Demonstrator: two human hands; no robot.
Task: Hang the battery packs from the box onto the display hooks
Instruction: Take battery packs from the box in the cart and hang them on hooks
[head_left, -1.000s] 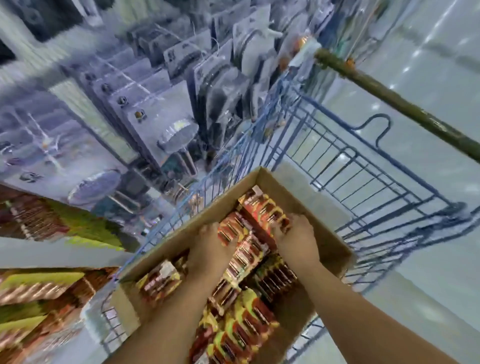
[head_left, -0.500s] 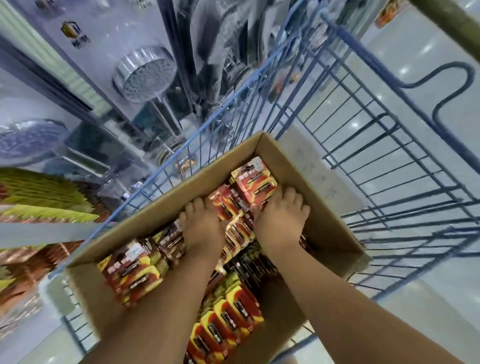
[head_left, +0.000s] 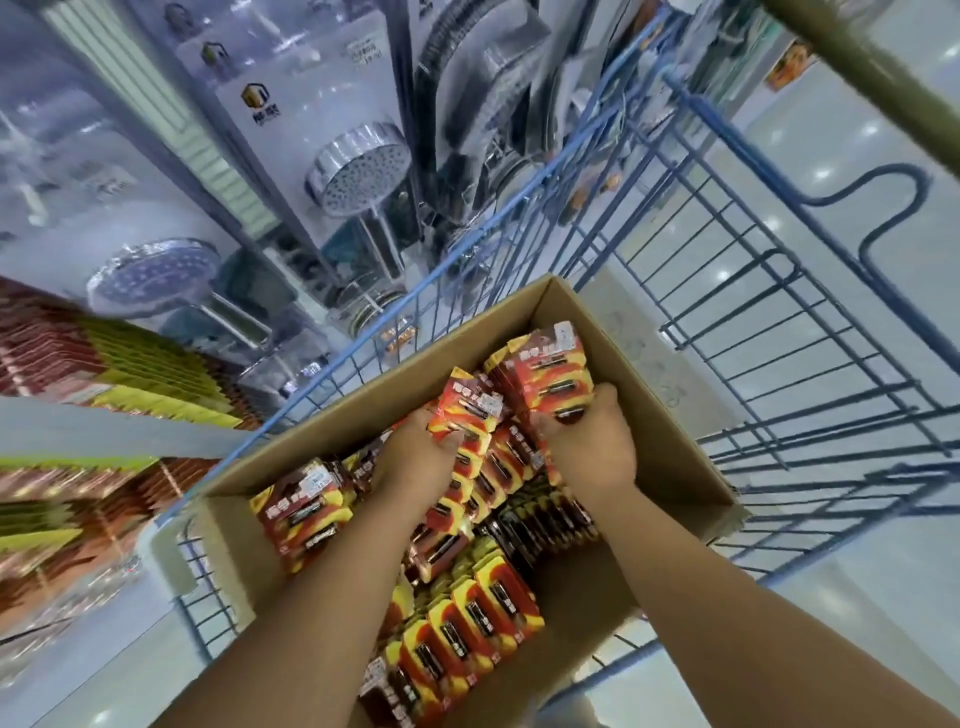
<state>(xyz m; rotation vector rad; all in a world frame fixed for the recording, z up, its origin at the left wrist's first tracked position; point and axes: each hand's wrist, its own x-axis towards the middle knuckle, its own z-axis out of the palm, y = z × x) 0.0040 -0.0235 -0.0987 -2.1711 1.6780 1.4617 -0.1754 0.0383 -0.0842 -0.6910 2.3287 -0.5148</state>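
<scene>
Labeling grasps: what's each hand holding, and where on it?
Left hand grips a battery pack by its lower end. Right hand grips a bundle of packs by its lower edge.

Out beyond the hands, a blue wire cart (head_left: 737, 291) fills the frame, its olive-green handle bar (head_left: 878, 78) crossing the top right corner. To the right, a pale glossy floor (head_left: 883, 597) catches spots of ceiling light. Up and to the left hang packaged chrome shower heads (head_left: 358, 174) on a display wall, and at far left shelves (head_left: 78, 431) carry blurred red and green packets.
</scene>
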